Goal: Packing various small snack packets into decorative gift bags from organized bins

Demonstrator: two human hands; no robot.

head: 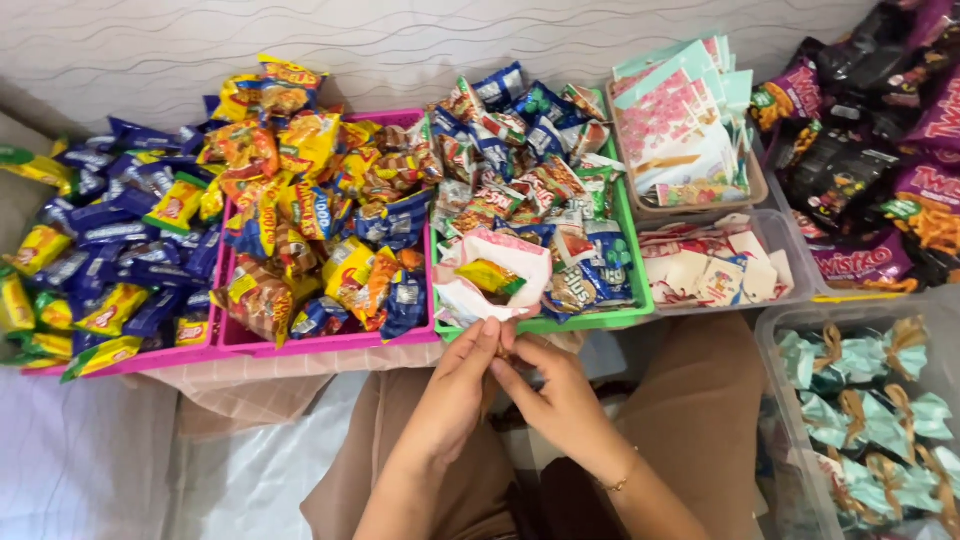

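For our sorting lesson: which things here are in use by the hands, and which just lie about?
In use: left hand, right hand, open paper bag, snack packet inside it.

Lying about: pink tray, green tray, tied teal parcels.

A pale wall (450, 40) with a wavy pattern stood behind; a white cloth (80, 460) covered the floor.

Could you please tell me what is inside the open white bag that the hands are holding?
A yellow and green snack packet lies in the white bag's open mouth. Anything deeper inside is covered by the bag's sides.
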